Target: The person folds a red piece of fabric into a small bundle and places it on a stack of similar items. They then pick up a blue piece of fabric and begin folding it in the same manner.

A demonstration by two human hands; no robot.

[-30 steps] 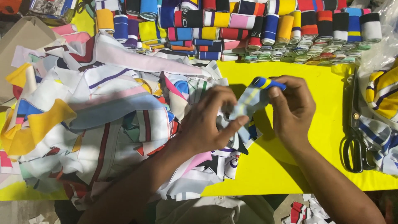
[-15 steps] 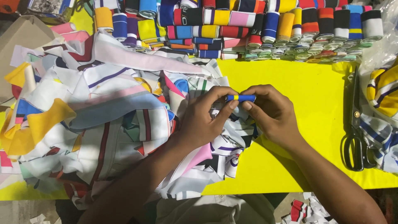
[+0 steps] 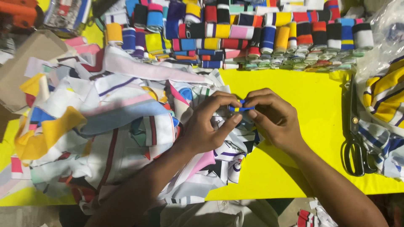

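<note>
Folded tighter since before, the blue-and-yellow striped fabric strip (image 3: 240, 108) is pinched between left hand (image 3: 210, 126) and right hand (image 3: 271, 115).

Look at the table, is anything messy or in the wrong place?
Nothing looks broken or spilled. The fabric scraps lie in a loose, tumbled heap, unlike the neat rolled strips stacked along the back. Both the left hand and right hand pinch a small blue and yellow strip. Black scissors lie at the right.

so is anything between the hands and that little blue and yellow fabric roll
Nothing visible: the left hand and right hand both pinch the small blue and yellow roll directly, fingertips on its ends, above the heap of fabric strips.
</note>
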